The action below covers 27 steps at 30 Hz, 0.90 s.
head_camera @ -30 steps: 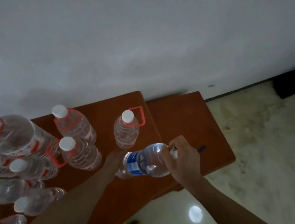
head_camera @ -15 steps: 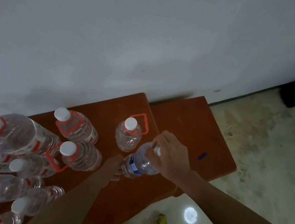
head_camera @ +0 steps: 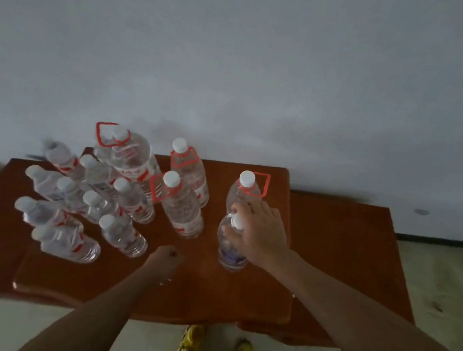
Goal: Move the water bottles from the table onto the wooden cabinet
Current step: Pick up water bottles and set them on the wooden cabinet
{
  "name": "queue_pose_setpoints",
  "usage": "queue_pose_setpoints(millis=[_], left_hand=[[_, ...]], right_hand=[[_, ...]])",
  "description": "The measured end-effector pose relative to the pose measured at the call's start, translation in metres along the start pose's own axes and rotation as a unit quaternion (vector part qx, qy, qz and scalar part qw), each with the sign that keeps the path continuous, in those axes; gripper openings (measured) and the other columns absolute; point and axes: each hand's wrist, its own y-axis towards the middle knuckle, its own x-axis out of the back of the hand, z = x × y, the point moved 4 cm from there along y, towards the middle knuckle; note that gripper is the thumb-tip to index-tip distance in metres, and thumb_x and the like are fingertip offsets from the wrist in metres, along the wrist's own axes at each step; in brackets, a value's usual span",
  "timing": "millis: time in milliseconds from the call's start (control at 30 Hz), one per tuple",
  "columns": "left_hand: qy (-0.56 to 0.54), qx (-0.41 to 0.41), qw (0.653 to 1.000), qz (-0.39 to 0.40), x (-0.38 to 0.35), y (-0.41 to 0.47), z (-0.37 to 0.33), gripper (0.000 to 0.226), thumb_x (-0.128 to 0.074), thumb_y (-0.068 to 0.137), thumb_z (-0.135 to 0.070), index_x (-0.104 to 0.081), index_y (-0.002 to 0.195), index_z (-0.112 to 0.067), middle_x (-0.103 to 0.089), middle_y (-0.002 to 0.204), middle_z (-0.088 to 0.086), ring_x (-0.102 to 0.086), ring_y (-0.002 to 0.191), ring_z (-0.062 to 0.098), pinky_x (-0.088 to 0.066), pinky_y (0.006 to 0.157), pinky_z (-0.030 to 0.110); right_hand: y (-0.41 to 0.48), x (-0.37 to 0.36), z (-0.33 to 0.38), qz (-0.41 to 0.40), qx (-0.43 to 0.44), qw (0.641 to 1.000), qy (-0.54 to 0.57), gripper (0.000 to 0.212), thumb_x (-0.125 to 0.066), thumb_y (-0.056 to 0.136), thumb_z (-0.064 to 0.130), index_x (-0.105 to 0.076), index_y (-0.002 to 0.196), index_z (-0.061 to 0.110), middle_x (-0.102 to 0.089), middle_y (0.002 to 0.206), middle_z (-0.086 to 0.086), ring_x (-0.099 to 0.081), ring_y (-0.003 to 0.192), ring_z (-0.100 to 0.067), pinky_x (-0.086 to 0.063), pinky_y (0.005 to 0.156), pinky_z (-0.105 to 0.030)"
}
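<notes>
Currently, in the head view, the right hand [head_camera: 257,234] pinches the neck and cap of the blue-label bottle [head_camera: 231,256]. That bottle stands upright on the counter [head_camera: 204,293], directly beneath the palm. The handled bottle [head_camera: 244,189] stands just behind the fingers. Risk: a careless release or a sideways withdrawal could tip either bottle. The left hand [head_camera: 164,257] lies near, fingers curled, holding nothing.
</notes>
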Motion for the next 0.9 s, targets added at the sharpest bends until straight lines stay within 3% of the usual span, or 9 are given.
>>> queue_pose_setpoints(millis=[100, 167, 233, 300, 467, 667, 700, 900], left_hand=[[0.018, -0.015, 0.999, -0.034, 0.005, -0.038, 0.014, 0.016, -0.056, 0.095, -0.023, -0.062, 0.101, -0.009, -0.062, 0.08, 0.005, -0.059, 0.065, 0.017, -0.048, 0.056, 0.026], [0.033, -0.028, 0.998, -0.051, 0.009, -0.063, 0.02, 0.015, -0.057, 0.094, -0.025, -0.062, 0.101, -0.012, -0.065, 0.088, 0.004, -0.063, 0.076, 0.018, -0.055, 0.07, 0.032], [0.04, -0.033, 0.995, -0.085, 0.021, -0.097, 0.04, 0.022, -0.058, 0.093, -0.027, -0.065, 0.105, -0.009, -0.068, 0.096, 0.005, -0.065, 0.087, 0.02, -0.055, 0.081, 0.035], [0.052, -0.027, 0.992, -0.114, 0.031, -0.125, 0.063, 0.025, -0.057, 0.094, -0.028, -0.065, 0.108, -0.009, -0.069, 0.101, 0.005, -0.065, 0.09, 0.019, -0.054, 0.082, 0.034], [0.007, 0.007, 0.978, -0.209, 0.059, -0.204, 0.152, 0.025, -0.055, 0.093, -0.023, -0.064, 0.116, -0.016, -0.064, 0.111, -0.005, -0.063, 0.102, 0.018, -0.049, 0.089, 0.028], [-0.062, 0.159, 0.939, -0.299, 0.058, -0.329, 0.348, 0.031, -0.059, 0.09, -0.037, -0.061, 0.115, -0.019, -0.06, 0.11, 0.003, -0.058, 0.108, 0.028, -0.047, 0.097, 0.039], [-0.069, 0.164, 0.937, -0.301, 0.057, -0.333, 0.358, 0.031, -0.059, 0.09, -0.038, -0.061, 0.115, -0.02, -0.064, 0.108, 0.007, -0.059, 0.106, 0.029, -0.048, 0.095, 0.039], [-0.121, 0.265, 0.886, -0.361, 0.041, -0.494, 0.549, 0.033, -0.057, 0.093, -0.037, -0.06, 0.119, -0.018, -0.06, 0.105, 0.007, -0.06, 0.103, 0.026, -0.046, 0.089, 0.029]], right_hand=[[0.004, 0.008, 0.008, 0.036, 0.022, 0.997, -0.058, 0.045, -0.052, 0.084, 0.051, -0.051, 0.12, 0.024, -0.054, 0.126, -0.004, -0.049, 0.115, -0.026, -0.043, 0.09, -0.043], [0.007, 0.014, 0.019, 0.032, 0.055, 0.994, -0.091, 0.049, -0.056, 0.083, 0.047, -0.049, 0.125, 0.024, -0.051, 0.129, -0.006, -0.046, 0.119, -0.029, -0.041, 0.094, -0.047], [0.008, 0.02, 0.055, 0.019, 0.113, 0.989, -0.092, 0.048, -0.059, 0.083, 0.044, -0.05, 0.125, 0.022, -0.051, 0.126, -0.007, -0.045, 0.119, -0.029, -0.041, 0.093, -0.047], [0.01, 0.02, 0.095, 0.018, 0.161, 0.985, -0.068, 0.047, -0.06, 0.082, 0.041, -0.052, 0.123, 0.019, -0.052, 0.124, -0.008, -0.047, 0.115, -0.031, -0.042, 0.09, -0.048], [-0.021, -0.008, 0.224, 0.087, 0.286, 0.953, -0.036, 0.041, -0.054, 0.086, 0.04, -0.054, 0.121, 0.018, -0.054, 0.122, -0.007, -0.051, 0.112, -0.029, -0.045, 0.089, -0.043], [-0.122, -0.069, 0.403, 0.182, 0.407, 0.895, 0.003, 0.038, -0.054, 0.087, 0.04, -0.052, 0.122, 0.023, -0.052, 0.12, -0.005, -0.05, 0.112, -0.026, -0.045, 0.092, -0.039], [-0.126, -0.075, 0.407, 0.192, 0.411, 0.891, -0.003, 0.039, -0.053, 0.088, 0.039, -0.051, 0.123, 0.022, -0.052, 0.121, -0.006, -0.05, 0.113, -0.027, -0.044, 0.092, -0.038], [-0.282, -0.139, 0.601, 0.275, 0.51, 0.815, 0.016, 0.046, -0.055, 0.087, 0.037, -0.046, 0.13, 0.025, -0.051, 0.126, -0.006, -0.051, 0.115, -0.026, -0.045, 0.092, -0.037]])
